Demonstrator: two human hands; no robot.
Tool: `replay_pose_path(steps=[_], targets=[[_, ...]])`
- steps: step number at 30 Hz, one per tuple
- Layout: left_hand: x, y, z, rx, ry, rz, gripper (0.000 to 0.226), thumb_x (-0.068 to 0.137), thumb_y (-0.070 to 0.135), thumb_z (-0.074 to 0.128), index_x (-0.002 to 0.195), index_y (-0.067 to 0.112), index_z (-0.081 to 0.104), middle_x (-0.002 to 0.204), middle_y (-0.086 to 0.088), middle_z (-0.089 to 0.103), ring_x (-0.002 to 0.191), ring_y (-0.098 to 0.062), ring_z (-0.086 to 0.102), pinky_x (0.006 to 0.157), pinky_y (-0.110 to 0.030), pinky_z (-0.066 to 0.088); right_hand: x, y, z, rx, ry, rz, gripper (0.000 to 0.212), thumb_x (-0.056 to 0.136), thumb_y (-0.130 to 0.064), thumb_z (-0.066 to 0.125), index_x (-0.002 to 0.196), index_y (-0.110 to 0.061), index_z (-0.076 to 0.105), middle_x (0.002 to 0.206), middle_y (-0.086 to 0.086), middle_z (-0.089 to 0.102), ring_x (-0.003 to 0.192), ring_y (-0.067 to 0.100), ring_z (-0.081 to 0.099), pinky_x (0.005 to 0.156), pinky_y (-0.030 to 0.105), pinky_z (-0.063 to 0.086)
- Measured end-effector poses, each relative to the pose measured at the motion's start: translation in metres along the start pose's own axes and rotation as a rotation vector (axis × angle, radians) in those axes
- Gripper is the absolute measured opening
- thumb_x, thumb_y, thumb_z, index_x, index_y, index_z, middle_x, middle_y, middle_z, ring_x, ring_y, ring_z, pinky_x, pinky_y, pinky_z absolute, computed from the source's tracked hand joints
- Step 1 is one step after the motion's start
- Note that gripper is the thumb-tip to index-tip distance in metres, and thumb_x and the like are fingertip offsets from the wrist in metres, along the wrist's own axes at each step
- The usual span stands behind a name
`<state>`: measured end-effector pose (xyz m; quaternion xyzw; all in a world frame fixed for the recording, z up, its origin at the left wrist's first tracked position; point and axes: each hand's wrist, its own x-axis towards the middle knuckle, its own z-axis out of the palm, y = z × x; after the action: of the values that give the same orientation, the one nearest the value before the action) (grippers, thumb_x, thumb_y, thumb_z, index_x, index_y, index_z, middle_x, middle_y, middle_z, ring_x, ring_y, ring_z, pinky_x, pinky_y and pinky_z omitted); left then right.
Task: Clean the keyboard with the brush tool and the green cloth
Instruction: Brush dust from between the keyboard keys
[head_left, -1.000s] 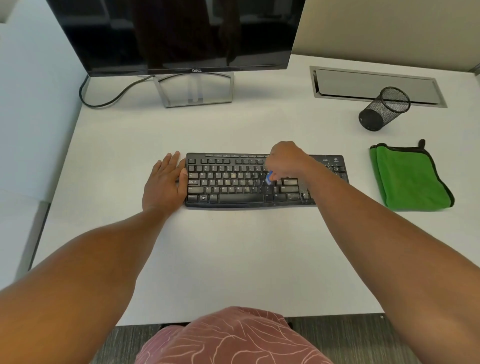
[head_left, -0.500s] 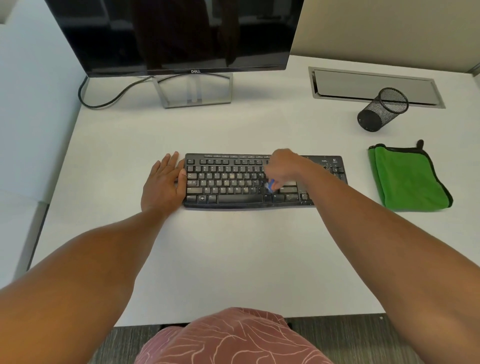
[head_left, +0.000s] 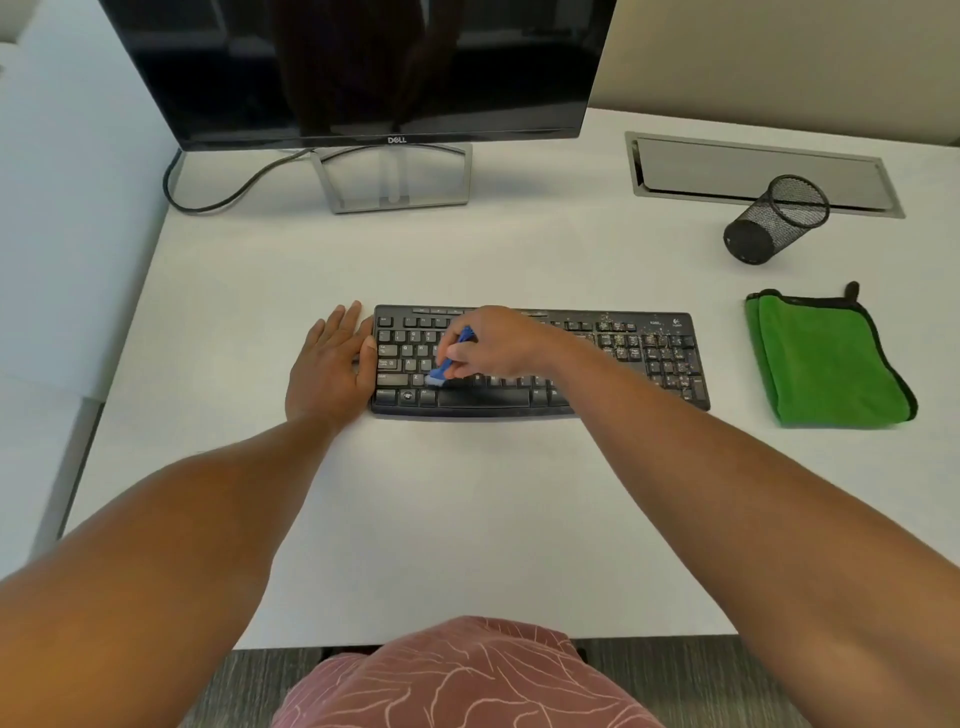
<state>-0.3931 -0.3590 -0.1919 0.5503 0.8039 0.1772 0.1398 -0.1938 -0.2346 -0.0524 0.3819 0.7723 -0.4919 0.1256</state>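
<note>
Head view, looking down on a white desk (head_left: 467, 519). Black keyboard (head_left: 670, 364) lying flat mid-desk, long side toward the person, crumbs speckled over its right half and number pad. Right hand (head_left: 498, 343) over the left-centre keys, fingers curled and clamped on a blue brush tool (head_left: 449, 361). Brush slanted, upper end poking out by the knuckles, pale bristle end down on the lower letter row, just above the space bar. Left hand (head_left: 330, 364) flat on the desk against the keyboard's left edge, fingers straight and together, pointing away, thumb touching the keyboard's side; holding nothing. Both bare forearms reaching in from the bottom corners.

Green cloth (head_left: 826, 358) folded on the desk to the right of the keyboard, near it but apart, dark trim round its edge and a small dark loop at the far corner; untouched by either hand. Black mesh pen cup (head_left: 774, 221) beyond the cloth, apparently tipped on its side, open mouth toward the far right. Behind the cup, a long metal-framed cable hatch (head_left: 753, 166) set into the desk surface. Dell monitor (head_left: 337, 67) at the far left-centre, screen dark, on a silver open-frame stand (head_left: 395, 182); a dark cable (head_left: 218, 197) looping from behind the stand out to the left. Pink patterned garment (head_left: 457, 680) at the bottom edge, grey carpet (head_left: 675, 680) beneath.
</note>
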Motion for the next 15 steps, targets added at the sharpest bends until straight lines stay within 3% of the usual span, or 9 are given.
replay_pose_path(steps=[2,6,11,15], targets=[[0.0,0.001,0.0,-0.004,0.001,0.001,0.058,0.104,0.042,0.018,0.154,0.024,0.041,0.163,0.003,0.031,0.154,-0.014,0.018,0.126,-0.031,0.01,0.009,-0.011,0.012,-0.006,-0.008,-0.05,0.017,0.097,-0.012,0.054,0.104,-0.008,0.069,0.098,0.001,0.072,0.09,0.008,0.07,0.082,0.027,0.056],[-0.001,0.001,-0.001,-0.011,0.009,0.006,0.058,0.104,0.042,0.018,0.154,0.023,0.042,0.163,0.002,0.031,0.154,-0.014,0.019,0.126,-0.031,0.01,0.026,-0.022,0.027,-0.085,-0.025,-0.076,0.015,0.095,-0.013,0.056,0.1,-0.012,0.071,0.101,0.003,0.07,0.095,0.016,0.068,0.089,0.038,0.054],[0.002,0.002,0.001,-0.01,0.003,0.017,0.06,0.104,0.044,0.016,0.153,0.023,0.044,0.163,0.001,0.033,0.153,-0.015,0.021,0.126,-0.033,0.012,0.025,-0.021,0.023,-0.251,-0.073,-0.066,0.02,0.097,-0.012,0.05,0.104,-0.013,0.069,0.093,-0.004,0.065,0.094,0.015,0.062,0.08,0.03,0.048],[0.0,-0.003,0.0,-0.002,0.003,0.007,0.06,0.103,0.044,0.016,0.152,0.024,0.045,0.163,0.001,0.034,0.153,-0.016,0.021,0.126,-0.034,0.012,0.027,-0.025,0.011,-0.568,-0.175,-0.051,0.024,0.093,-0.005,0.045,0.097,0.0,0.068,0.1,0.015,0.067,0.089,0.029,0.063,0.073,0.039,0.052]])
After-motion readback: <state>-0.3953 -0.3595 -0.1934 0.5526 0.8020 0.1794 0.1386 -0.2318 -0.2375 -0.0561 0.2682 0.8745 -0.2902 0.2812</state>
